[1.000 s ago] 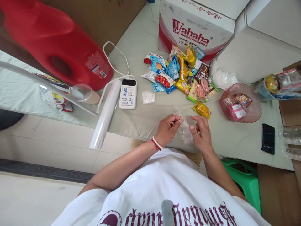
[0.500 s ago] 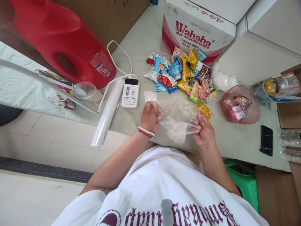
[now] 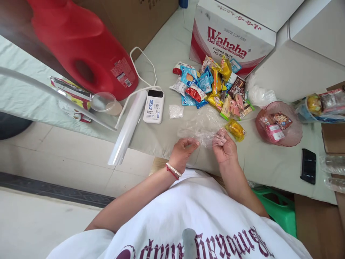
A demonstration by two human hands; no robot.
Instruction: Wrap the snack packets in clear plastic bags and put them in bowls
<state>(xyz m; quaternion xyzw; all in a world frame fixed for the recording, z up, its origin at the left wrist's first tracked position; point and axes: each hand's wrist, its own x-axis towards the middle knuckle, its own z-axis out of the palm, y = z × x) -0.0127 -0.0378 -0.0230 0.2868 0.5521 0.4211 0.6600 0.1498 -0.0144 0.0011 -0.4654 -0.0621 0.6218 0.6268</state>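
A clear plastic bag (image 3: 201, 126) lies crumpled between my two hands at the near side of the table. My left hand (image 3: 183, 151) pinches its near left edge between thumb and fingers. Gathered film is bunched in my right hand (image 3: 225, 145), whose fingers are closed on it. Just beyond my right hand sits a yellow wrapped snack (image 3: 235, 129). A small folded white plastic packet (image 3: 176, 111) lies beyond my left hand. Behind the bag is a heap of wrapped snacks (image 3: 212, 84) in blue, red, yellow and brown.
A pink glass bowl (image 3: 292, 133) holding a few snacks stands at right, near a black phone-like object (image 3: 308, 166). At left are a white power bank (image 3: 153, 108), a roll of clear film (image 3: 126, 131), a plastic cup (image 3: 106, 104) and a red jug (image 3: 118, 61). A Wahaha carton (image 3: 231, 39) stands behind.
My hands have come closer together and nearer to my body. The bag, stretched between them before, is now crumpled and gathered in my right hand. The view has shifted slightly.
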